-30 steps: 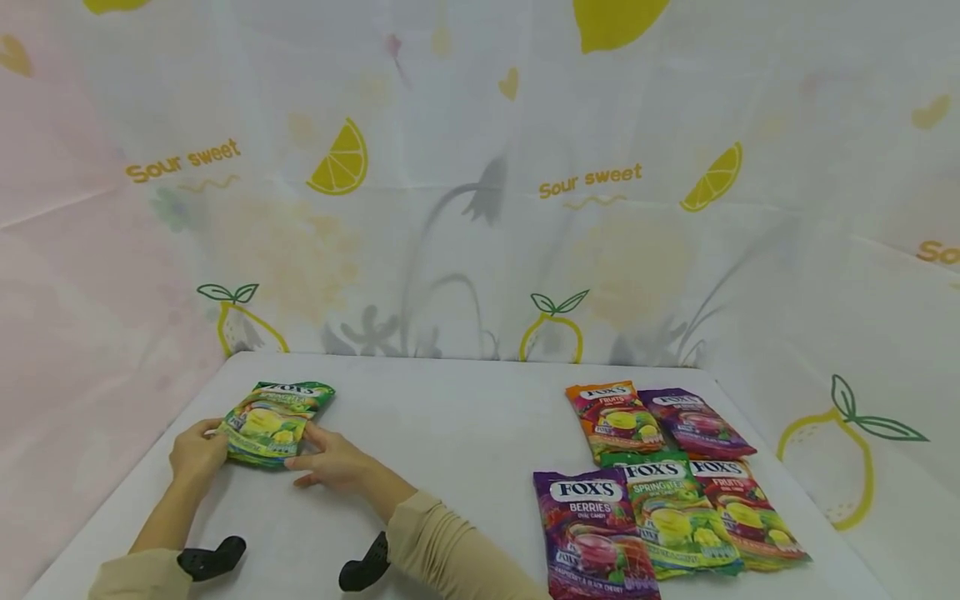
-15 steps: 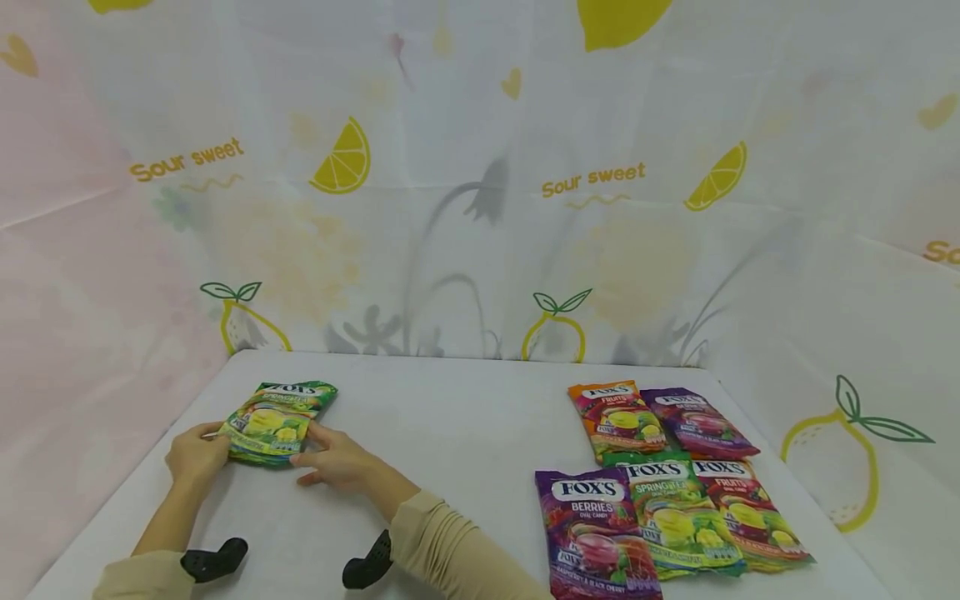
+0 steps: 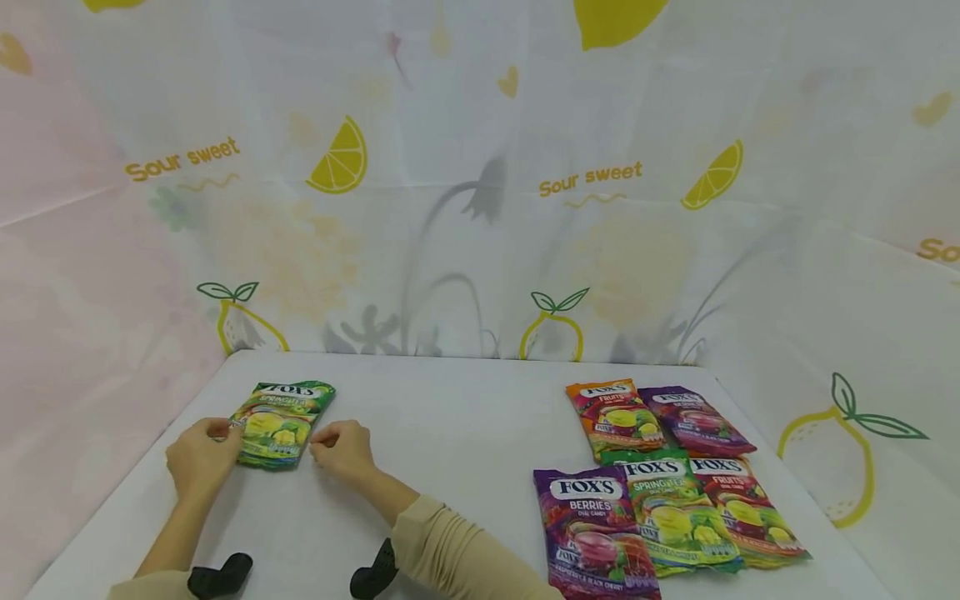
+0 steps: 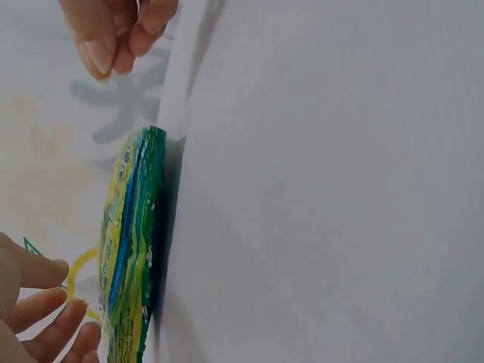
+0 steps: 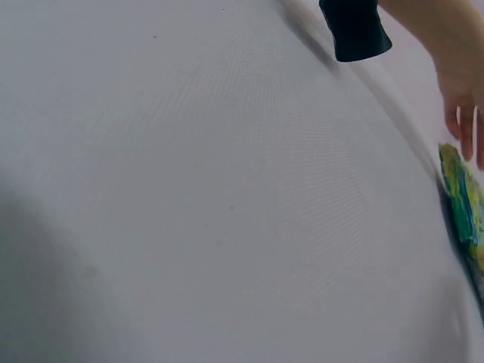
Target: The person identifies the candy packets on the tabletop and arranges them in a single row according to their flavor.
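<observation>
A green and yellow candy bag (image 3: pixel 276 425) marked FOX'S lies on the white table at the left. In the left wrist view its near edge shows several layered folds; I cannot tell whether more than one bag is stacked there. My left hand (image 3: pixel 201 457) is at the bag's left edge, its fingers (image 4: pixel 53 333) loosely bent and apart from the bag in the left wrist view. Just off the right edge is my right hand (image 3: pixel 347 450), fingers loosely curled with nothing visible in them. The right wrist view has the bag (image 5: pixel 463 200) partly cut off.
Several candy bags lie grouped on the right: a purple berries bag (image 3: pixel 596 529), a green one (image 3: pixel 678 517), a red fruits bag (image 3: pixel 750 512), an orange-red bag (image 3: pixel 617 417) and another purple one (image 3: pixel 697 421). Some overlap. A lemon-print cloth (image 3: pixel 450 208) backs the white table (image 3: pixel 450 417).
Both hands have let go of the green candy bag. The right hand has moved slightly away and its fingers have curled in; the left fingers have lifted from the edge. The bag stays put.
</observation>
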### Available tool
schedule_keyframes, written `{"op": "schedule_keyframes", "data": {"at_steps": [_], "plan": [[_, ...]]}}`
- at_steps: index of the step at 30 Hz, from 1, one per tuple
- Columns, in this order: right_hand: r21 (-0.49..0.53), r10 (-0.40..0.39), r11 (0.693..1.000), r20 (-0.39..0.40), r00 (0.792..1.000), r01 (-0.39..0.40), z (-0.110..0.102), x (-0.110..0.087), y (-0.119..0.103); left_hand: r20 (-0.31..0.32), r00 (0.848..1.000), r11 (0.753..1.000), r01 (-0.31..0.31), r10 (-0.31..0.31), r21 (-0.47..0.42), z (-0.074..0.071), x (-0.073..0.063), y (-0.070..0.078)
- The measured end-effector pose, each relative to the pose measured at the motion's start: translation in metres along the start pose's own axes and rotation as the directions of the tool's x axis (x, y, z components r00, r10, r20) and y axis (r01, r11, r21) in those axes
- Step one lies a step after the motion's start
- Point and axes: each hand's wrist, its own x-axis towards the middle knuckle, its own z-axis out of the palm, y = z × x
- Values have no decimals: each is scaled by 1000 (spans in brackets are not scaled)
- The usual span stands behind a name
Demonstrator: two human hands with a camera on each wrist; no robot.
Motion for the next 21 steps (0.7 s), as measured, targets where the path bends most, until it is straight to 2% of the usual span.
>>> {"op": "schedule_keyframes", "data": {"at_steps": [4, 11, 17, 21], "plan": [[-32, -47, 998, 26, 999, 48, -10, -2, -1, 7, 997, 997, -75, 76, -30, 3, -5, 11], [-73, -99, 992, 89, 991, 106, -34, -3, -1, 85, 979, 982, -177, 183, -71, 5, -13, 25], [-123, -157, 976, 160, 975, 177, -56, -7, -3, 149, 960, 968, -222, 238, -118, 6, -26, 43], [-145, -194, 964, 189, 963, 223, -74, -12, -7, 191, 947, 960, -229, 258, -163, 9, -31, 56]]}}
